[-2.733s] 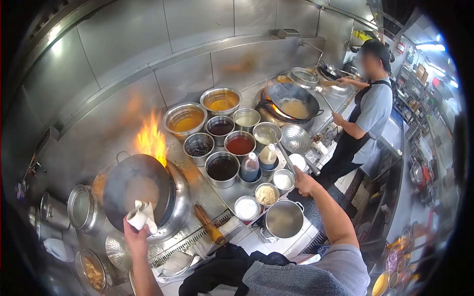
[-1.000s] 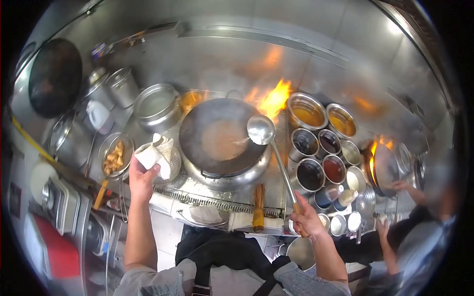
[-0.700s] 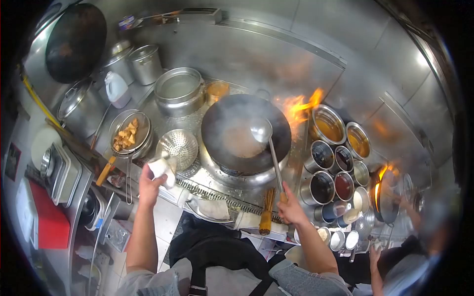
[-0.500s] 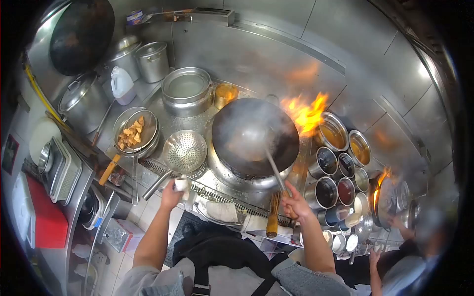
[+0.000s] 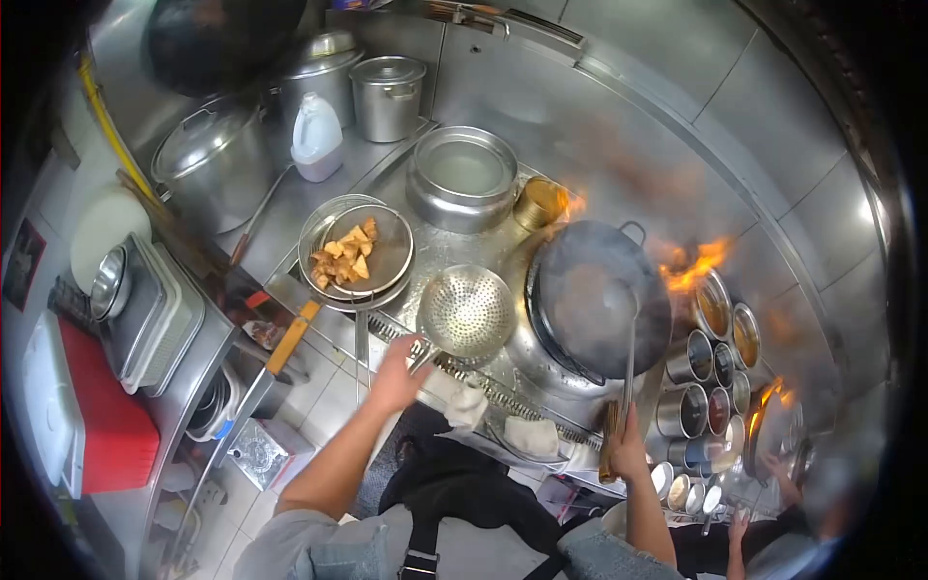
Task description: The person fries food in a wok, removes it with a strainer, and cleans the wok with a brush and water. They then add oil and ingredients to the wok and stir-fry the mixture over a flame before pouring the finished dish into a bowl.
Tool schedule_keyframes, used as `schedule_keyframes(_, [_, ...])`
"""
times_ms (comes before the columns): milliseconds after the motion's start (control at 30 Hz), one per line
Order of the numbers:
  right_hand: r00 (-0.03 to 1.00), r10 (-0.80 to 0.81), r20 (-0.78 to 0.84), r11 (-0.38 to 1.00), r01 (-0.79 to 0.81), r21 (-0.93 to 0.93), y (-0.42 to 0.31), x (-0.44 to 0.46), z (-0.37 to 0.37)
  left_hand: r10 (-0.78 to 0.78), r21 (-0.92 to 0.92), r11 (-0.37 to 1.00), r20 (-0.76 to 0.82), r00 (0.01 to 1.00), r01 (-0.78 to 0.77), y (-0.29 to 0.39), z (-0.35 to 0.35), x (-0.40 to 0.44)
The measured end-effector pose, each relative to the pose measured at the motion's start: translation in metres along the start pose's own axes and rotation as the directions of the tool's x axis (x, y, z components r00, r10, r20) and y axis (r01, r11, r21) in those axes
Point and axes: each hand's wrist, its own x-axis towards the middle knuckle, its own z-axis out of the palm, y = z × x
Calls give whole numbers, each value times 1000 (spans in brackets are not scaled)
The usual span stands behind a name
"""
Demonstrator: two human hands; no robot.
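Observation:
My left hand (image 5: 396,379) is closed around the handle of a perforated skimmer (image 5: 468,311), whose round bowl rests on the metal stove top. Just right of that hand, a white cloth (image 5: 466,404) lies on the stove's front edge. In my right hand (image 5: 630,450) is the long handle of a ladle (image 5: 631,360); its far end reaches into the smoking black wok (image 5: 590,304), where steam blurs it. Beside the right hand stands a bamboo brush (image 5: 609,440), partly overlapped by the fingers.
Browned chunks (image 5: 345,255) sit in a wire strainer (image 5: 389,237) at left. Behind are a wide metal pot (image 5: 464,193) and a brass-coloured can (image 5: 539,205). Flames (image 5: 698,263) rise right of the wok. Sauce containers (image 5: 682,410) stand at right, near a co-worker's hand (image 5: 739,527).
My left hand has let go of the white cloth, now on the front edge, and taken the skimmer's handle. The view has swung left. My right hand keeps the ladle.

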Motion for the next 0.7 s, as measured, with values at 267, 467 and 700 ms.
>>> schedule_keyframes(267, [470,541,698,91,-857,507,-18,47,-40,-296,71,953,7,955,294,-107,-83,30])
schedule_keyframes(467, [642,600,477,708,-704,57,-50,13,-51,-277,47,959,-37,960,279,-114,-89,22])
schedule_keyframes(700, [484,499,719,3,-831,557,-16,41,-25,-189,-109,977,-60,980,182,-89,-91,34])
